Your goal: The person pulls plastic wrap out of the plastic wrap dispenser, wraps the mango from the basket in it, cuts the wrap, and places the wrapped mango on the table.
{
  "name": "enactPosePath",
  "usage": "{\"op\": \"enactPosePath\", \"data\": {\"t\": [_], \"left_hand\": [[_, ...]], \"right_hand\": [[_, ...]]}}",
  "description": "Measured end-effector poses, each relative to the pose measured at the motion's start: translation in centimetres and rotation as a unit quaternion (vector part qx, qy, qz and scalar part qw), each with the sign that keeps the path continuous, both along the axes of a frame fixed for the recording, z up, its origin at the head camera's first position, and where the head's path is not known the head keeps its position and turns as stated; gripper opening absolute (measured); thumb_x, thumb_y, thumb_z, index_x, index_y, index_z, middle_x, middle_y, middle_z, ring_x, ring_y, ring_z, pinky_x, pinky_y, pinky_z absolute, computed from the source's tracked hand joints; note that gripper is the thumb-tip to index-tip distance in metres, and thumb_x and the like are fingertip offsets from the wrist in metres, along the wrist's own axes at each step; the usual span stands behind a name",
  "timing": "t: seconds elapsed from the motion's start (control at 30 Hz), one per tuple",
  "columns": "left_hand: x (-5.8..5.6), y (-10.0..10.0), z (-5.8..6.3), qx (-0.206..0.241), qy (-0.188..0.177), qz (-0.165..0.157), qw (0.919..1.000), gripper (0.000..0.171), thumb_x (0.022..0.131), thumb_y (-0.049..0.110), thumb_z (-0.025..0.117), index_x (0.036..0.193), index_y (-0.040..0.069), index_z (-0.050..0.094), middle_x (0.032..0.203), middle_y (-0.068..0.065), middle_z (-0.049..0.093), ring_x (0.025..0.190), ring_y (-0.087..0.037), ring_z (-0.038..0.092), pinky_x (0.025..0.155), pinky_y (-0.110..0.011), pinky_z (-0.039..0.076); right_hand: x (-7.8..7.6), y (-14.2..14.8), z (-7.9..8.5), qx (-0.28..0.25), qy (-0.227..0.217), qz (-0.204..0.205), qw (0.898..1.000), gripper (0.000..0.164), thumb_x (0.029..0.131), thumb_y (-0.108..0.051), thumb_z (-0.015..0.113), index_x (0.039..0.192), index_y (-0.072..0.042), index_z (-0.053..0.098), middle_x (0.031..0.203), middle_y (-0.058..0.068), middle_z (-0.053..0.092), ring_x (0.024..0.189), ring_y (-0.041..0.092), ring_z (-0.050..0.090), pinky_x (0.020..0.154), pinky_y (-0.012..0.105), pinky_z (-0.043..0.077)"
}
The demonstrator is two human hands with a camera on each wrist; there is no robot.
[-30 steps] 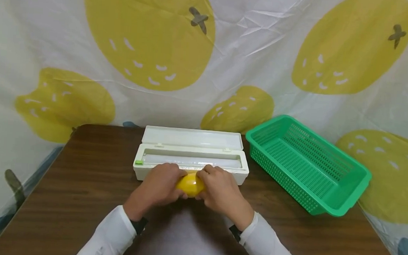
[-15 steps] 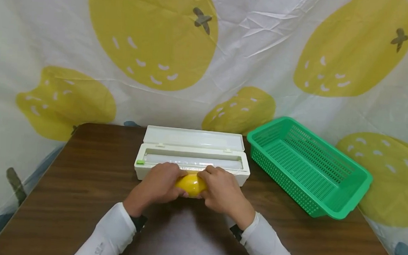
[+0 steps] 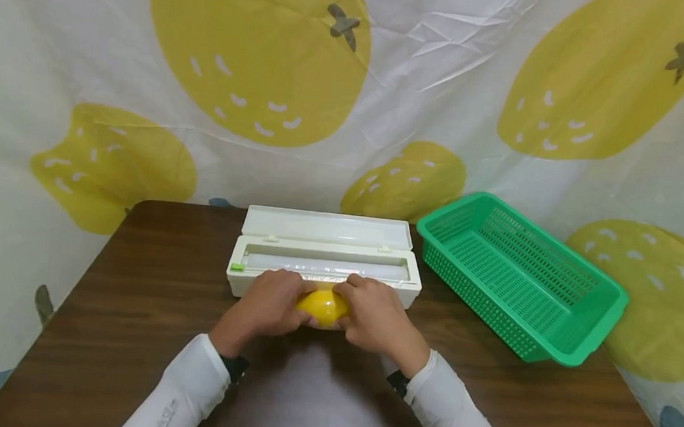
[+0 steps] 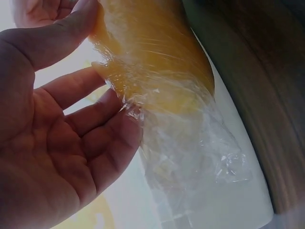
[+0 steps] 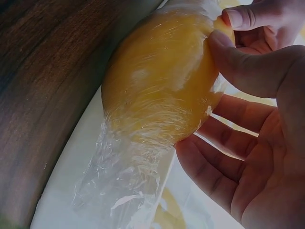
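Observation:
A smooth yellow fruit (image 3: 323,307), its exact kind unclear, is covered in crinkled plastic wrap (image 4: 190,143). Loose wrap trails from both of its ends in the wrist views. My left hand (image 3: 272,304) holds the fruit's left side, thumb and fingertips pinching the film. From the other side my right hand (image 3: 375,317) grips it the same way, its thumb on the fruit in the right wrist view. Just behind both hands sits a white plastic wrap dispenser (image 3: 236,284) with its lid (image 3: 327,227) raised and a roll (image 3: 327,267) inside.
A green slotted basket (image 3: 508,282) stands at an angle on the right of the brown wooden table (image 3: 119,304). Right behind the table hangs a white cloth (image 3: 250,175) printed with yellow fruit. A green slider (image 3: 237,267) sits on the dispenser's left end.
Both hands keep their hold on the wrapped fruit, with only slight finger shifts. The head view has moved a little; the dispenser and basket stay in place.

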State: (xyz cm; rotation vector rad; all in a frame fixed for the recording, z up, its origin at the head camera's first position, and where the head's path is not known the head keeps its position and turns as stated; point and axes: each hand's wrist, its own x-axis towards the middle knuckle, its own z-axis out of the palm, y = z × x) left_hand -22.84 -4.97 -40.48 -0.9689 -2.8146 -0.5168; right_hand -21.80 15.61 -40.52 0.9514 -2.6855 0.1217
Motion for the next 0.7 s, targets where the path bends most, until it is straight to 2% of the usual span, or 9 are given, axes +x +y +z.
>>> {"op": "enactPosePath", "data": {"t": [0.13, 0.37, 0.7], "left_hand": [[-0.17, -0.07, -0.01, 0.01, -0.017, -0.004, 0.9998, 0.027, 0.075, 0.036, 0.081, 0.089, 0.015, 0.072, 0.068, 0.004, 0.061, 0.062, -0.016, 0.05, 0.058, -0.033, 0.042], [-0.32, -0.1, -0.21, 0.017, -0.039, -0.008, 0.9991, 0.026, 0.077, 0.035, 0.08, 0.093, 0.015, 0.073, 0.07, 0.005, 0.062, 0.063, -0.015, 0.051, 0.06, -0.033, 0.043], [-0.44, -0.24, -0.27, 0.016, -0.06, -0.013, 0.998, 0.025, 0.08, 0.032, 0.079, 0.095, 0.014, 0.072, 0.071, 0.004, 0.06, 0.064, -0.016, 0.051, 0.061, -0.034, 0.043]], "right_hand": [[-0.22, 0.07, -0.09, 0.001, -0.012, -0.002, 1.0, 0.042, 0.069, -0.032, 0.084, 0.104, -0.011, 0.072, 0.08, 0.0, 0.062, 0.066, 0.017, 0.055, 0.056, 0.037, 0.053], [-0.42, 0.23, -0.14, -0.002, -0.059, -0.014, 0.998, 0.044, 0.072, -0.032, 0.084, 0.11, -0.014, 0.072, 0.089, 0.0, 0.066, 0.072, 0.016, 0.057, 0.06, 0.037, 0.054], [-0.47, 0.14, -0.1, 0.002, -0.06, -0.008, 0.998, 0.041, 0.074, -0.034, 0.082, 0.109, -0.015, 0.072, 0.086, -0.001, 0.064, 0.069, 0.016, 0.056, 0.057, 0.037, 0.052]]}}
